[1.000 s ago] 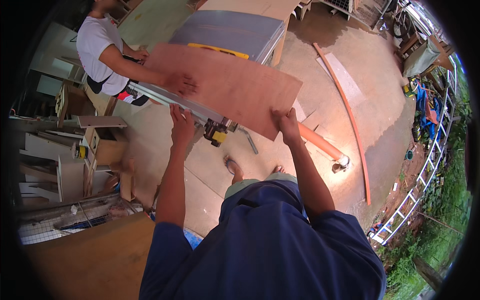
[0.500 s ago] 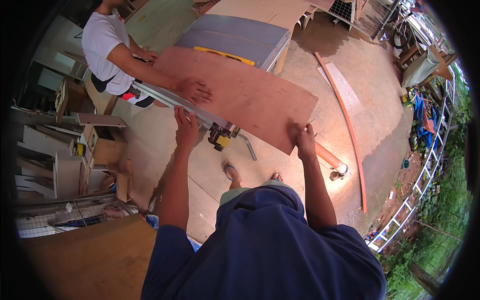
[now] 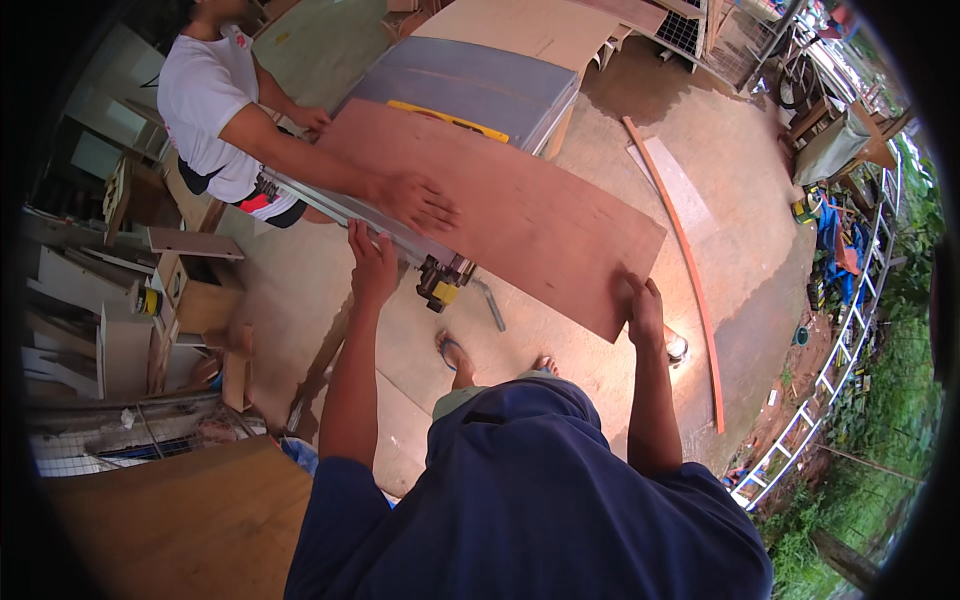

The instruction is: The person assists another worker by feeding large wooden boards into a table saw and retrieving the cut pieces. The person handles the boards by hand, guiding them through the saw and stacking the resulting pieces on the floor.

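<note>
A reddish-brown plywood board [image 3: 530, 215] lies slanting across the grey top of a table saw [image 3: 460, 75], its right end sticking out past the saw. My right hand [image 3: 643, 308] grips the board's near right corner, thumb on top. Fingers curled over the saw's front metal rail [image 3: 335, 206], my left hand [image 3: 372, 265] holds on beside the board. A co-worker in a white shirt [image 3: 205, 85] stands at the far left, one hand [image 3: 420, 200] pressed flat on the board and the other at its far left end. Behind the board shows a yellow strip [image 3: 450, 120].
A black and yellow clamp-like part [image 3: 440, 283] hangs below the rail. On the floor at right lie a long orange-brown strip [image 3: 700, 300] and a pale panel [image 3: 675, 185]. Wood offcuts [image 3: 205, 300] crowd the left. An aluminium ladder [image 3: 815, 405] lies along the right edge.
The plywood board has slid to the right and slightly toward me, my right hand going with it. The co-worker's flat hand has also shifted right. My left hand stays at the rail.
</note>
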### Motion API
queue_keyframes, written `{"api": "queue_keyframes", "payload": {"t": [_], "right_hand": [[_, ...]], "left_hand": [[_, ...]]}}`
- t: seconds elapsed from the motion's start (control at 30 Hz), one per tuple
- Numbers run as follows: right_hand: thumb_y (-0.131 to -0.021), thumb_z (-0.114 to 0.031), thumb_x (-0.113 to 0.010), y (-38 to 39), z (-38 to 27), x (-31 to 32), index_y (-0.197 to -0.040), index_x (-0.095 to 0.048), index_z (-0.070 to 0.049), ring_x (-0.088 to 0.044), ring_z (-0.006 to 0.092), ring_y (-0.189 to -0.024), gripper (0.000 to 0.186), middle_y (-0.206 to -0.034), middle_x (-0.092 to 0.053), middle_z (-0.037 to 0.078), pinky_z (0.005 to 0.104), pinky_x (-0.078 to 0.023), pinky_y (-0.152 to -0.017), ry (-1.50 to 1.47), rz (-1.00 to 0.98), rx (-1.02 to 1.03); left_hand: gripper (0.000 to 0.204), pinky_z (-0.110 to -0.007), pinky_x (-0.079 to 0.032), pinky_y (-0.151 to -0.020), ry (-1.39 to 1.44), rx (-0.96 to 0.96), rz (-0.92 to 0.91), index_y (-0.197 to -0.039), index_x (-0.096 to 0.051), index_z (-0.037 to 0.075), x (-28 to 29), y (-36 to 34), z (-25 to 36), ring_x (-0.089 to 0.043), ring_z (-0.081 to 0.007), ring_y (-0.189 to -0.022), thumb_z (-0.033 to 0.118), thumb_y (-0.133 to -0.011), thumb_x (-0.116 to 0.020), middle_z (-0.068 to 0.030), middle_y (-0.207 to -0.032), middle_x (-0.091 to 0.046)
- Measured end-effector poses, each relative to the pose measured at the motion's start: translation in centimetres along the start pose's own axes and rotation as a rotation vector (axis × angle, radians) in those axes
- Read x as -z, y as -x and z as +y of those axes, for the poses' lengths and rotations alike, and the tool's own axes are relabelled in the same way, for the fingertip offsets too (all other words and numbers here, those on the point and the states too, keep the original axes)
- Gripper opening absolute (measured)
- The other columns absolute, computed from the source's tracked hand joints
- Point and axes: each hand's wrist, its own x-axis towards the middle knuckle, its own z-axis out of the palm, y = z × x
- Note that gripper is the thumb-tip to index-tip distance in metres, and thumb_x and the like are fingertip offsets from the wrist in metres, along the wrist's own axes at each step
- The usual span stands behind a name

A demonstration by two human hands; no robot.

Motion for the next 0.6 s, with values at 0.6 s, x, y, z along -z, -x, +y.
{"api": "queue_keyframes", "payload": {"t": [0.6], "right_hand": [[-0.092,-0.027,-0.062,2.2,-2.4,7.1,-0.119,-0.059,0.007,-0.066,0.0244,-0.095,0.043,-0.111,-0.065,0.018,0.0343,-0.053,-0.082,0.016,0.045,-0.032]], "left_hand": [[0.063,-0.055,-0.050,-0.093,0.037,-0.050,0.049,-0.150,-0.022,0.006,-0.5,0.0,-0.5,-0.049,-0.0451,-0.127,0.044,-0.103,-0.036,-0.0139,-0.162,-0.016]]}}
